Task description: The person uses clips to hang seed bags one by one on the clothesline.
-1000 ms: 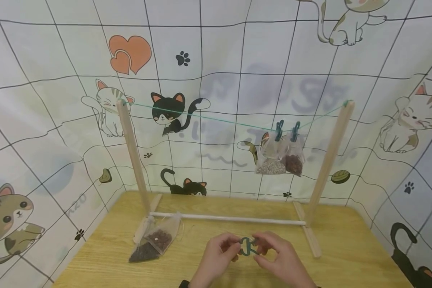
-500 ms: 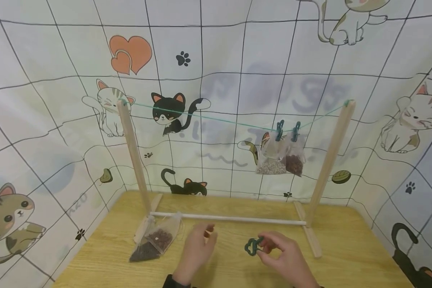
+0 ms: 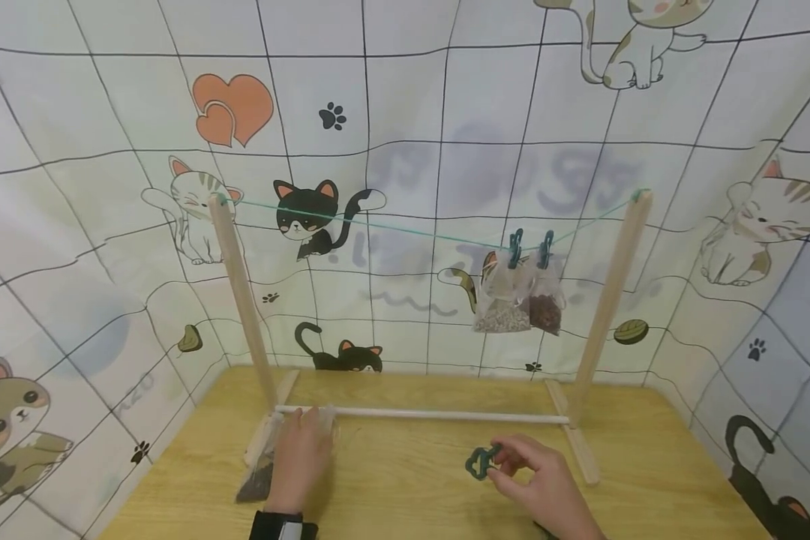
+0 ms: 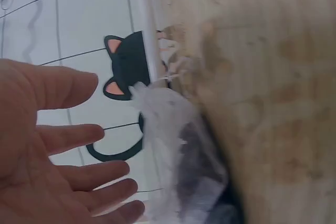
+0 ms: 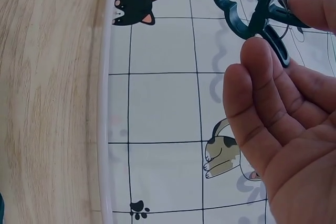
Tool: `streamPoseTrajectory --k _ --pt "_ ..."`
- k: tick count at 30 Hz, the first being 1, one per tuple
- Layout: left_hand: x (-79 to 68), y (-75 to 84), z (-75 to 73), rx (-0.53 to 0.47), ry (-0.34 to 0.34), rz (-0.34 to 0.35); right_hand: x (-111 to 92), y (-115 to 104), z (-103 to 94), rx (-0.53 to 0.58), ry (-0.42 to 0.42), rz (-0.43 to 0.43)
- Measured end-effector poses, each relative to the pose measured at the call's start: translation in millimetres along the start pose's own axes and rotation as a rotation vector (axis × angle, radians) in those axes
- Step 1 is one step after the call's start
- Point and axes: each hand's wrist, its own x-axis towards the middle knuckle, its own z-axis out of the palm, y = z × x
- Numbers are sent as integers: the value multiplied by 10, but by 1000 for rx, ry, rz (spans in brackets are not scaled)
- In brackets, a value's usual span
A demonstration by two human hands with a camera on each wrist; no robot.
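My right hand (image 3: 540,484) pinches a dark green plastic clip (image 5: 257,19) by its two handles, between thumb and fingertips. The clip's rounded, clover-like end points away from the fingers in the right wrist view. My left hand (image 3: 300,457) reaches over the mesh bags at the left of the table and covers much of them in the head view. The lower corner of a dark-filled bag (image 3: 253,484) shows beside it. In the left wrist view the fingers of this hand (image 4: 68,166) are spread, just short of a sheer bag (image 4: 178,150) with dark contents.
A wooden stand has a left post (image 3: 239,300), a right post (image 3: 610,307) and a white crossbar (image 3: 432,414). From its green string (image 3: 405,231) hang a pale-filled bag (image 3: 502,311) and a reddish-brown-filled bag (image 3: 547,307), each under a green clip. Cat-printed cloth surrounds the table.
My left hand has let go of the clip and moved left to the bags. The right hand keeps the clip near the same spot. The head view has shifted slightly.
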Motion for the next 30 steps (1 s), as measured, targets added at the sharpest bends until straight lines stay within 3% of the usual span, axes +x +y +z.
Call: streamPoseTrajectory --k 5,8,14,19,23,25,30 --pt "-34 -65 21 1 -138 -113 -10 6 -2 -1 -11 1" --pt "-47 -54 6 5 -187 -165 -14 3 -5 -4 -9 10" --pt "-45 -55 23 25 -183 -182 -12 -5 -12 -6 -7 7" --pt "-42 -41 34 18 -273 -189 -15 -11 -25 -1 -22 32" --pt "-46 -10 22 26 -331 -152 -12 -17 -37 -5 -38 54" --pt "-44 13 4 30 -320 -136 -9 -18 -42 -7 -47 61" --pt "0 90 -89 13 -181 -61 -5 -22 -48 -14 -36 57"
